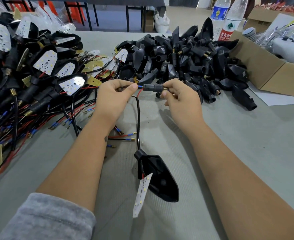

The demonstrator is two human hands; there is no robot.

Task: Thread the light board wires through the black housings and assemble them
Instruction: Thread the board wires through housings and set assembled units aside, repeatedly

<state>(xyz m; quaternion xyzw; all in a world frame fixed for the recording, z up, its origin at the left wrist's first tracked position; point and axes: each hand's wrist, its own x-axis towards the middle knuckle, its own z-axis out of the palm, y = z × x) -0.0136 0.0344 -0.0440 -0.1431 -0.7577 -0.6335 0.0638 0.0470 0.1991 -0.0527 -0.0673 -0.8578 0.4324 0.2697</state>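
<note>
1. Above the grey table [229, 144], mid-scene, the left hand [115, 96] pinched the blue-tipped wire ends [140, 86] between thumb and forefinger, apparently to keep them stiff and aimed at the mouth of the stem.
2. The right hand [179, 97] was closed around the small black stem housing [154, 88] at its spring end, holding it level and facing left so the wires could likely be fed straight in.
3. The wire tips sat just at the stem's opening, between the two hands; whether they had entered could not be told.
4. From the left hand the black cable [138, 122] hung toward the near side, ending in the pointed black housing [160, 177] lying on the table, well apart from both hands.
5. The light board [142, 194] stuck out of that housing on its near left edge, not yet seated, probably left loose to give the cable slack.
</note>
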